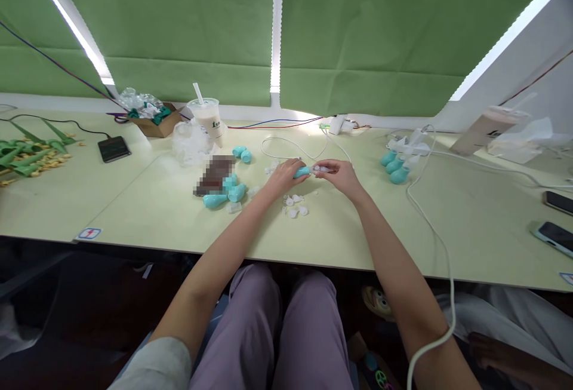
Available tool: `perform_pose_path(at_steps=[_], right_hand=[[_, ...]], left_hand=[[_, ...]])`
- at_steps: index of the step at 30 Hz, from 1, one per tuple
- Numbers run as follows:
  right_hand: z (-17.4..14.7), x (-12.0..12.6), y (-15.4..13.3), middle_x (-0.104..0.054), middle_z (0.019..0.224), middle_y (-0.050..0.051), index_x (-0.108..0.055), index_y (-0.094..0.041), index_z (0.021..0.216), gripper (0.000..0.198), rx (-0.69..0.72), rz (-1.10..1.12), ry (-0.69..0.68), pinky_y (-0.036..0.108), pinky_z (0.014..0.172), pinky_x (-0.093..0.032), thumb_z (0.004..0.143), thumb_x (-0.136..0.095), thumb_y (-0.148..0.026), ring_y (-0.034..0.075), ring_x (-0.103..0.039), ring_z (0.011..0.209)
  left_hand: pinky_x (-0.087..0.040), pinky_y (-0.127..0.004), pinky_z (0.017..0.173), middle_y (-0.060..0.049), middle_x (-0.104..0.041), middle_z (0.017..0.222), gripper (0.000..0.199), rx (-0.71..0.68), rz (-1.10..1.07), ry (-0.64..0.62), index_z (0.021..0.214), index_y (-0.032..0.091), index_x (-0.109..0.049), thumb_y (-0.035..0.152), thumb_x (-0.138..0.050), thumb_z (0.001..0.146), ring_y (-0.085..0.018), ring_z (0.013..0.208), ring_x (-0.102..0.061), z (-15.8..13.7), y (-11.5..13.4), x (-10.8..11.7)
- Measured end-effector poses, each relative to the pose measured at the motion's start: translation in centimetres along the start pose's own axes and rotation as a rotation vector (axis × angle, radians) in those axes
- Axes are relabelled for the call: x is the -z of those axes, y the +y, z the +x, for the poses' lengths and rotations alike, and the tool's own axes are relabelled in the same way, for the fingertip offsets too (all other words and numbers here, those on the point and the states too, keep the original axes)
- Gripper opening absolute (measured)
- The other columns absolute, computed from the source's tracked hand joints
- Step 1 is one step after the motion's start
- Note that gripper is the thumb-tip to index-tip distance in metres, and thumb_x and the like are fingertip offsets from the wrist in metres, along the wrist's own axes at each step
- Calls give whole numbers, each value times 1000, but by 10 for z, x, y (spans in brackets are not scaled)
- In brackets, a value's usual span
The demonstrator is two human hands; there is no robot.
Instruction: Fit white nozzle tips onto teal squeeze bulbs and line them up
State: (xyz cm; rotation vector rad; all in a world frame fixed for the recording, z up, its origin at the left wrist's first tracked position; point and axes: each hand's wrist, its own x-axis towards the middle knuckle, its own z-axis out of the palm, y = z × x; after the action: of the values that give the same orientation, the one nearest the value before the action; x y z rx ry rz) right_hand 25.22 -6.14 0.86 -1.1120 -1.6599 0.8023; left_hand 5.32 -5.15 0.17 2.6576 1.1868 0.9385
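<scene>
One turquoise piece (302, 171) gripped beneath left fingers (293, 164); right fingers (330, 165) pinch white part (317, 168).

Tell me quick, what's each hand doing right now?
Left hand: closed, holding a teal piece.
Right hand: closed, pinching a small whitish piece at the teal piece's end; whether they're joined can't be told.

Curled left hand (283, 177) near right hand (342, 177)
</scene>
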Motion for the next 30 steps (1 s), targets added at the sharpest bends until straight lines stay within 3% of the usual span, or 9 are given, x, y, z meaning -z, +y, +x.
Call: perform_pose_path(at_steps=[12, 17, 23, 30], right_hand=[[-3, 3, -2, -71, 81, 2, -76, -19, 82, 27, -60, 30, -68, 35, 76, -56, 60, -74, -34, 21, -66, 74], [-4, -1, -6, -70, 69, 1, -76, -17, 80, 24, -118, 19, -67, 34, 73, -56, 60, -74, -29, 20, -67, 68], [-4, -3, -10, -70, 72, 2, -75, -16, 81, 30, -150, 155, -76, 38, 74, -59, 55, -78, -32, 20, -67, 64], [-4, -2, -6, -68, 65, 2, -74, -14, 80, 30, -146, 104, -119, 39, 74, -59, 57, -78, -33, 19, -66, 63]], left_hand=[[-41, -32, 83, -9, -65, 98, 33, 3, 109, -41, 103, 17, -60, 44, -47, 90, -23, 98, -59, 0, 4, -5], [-40, -32, 79, -9, -66, 96, 31, 17, 135, -83, 101, 16, -61, 42, -48, 90, -22, 93, -60, 0, 6, -6], [-38, -30, 73, -8, -68, 92, 34, 58, 149, -71, 100, 16, -63, 46, -49, 89, -21, 86, -62, 0, 11, -5], [-37, -30, 74, -10, -67, 93, 35, 31, 195, -150, 98, 15, -61, 45, -45, 91, -21, 83, -62, 0, 14, -6]])
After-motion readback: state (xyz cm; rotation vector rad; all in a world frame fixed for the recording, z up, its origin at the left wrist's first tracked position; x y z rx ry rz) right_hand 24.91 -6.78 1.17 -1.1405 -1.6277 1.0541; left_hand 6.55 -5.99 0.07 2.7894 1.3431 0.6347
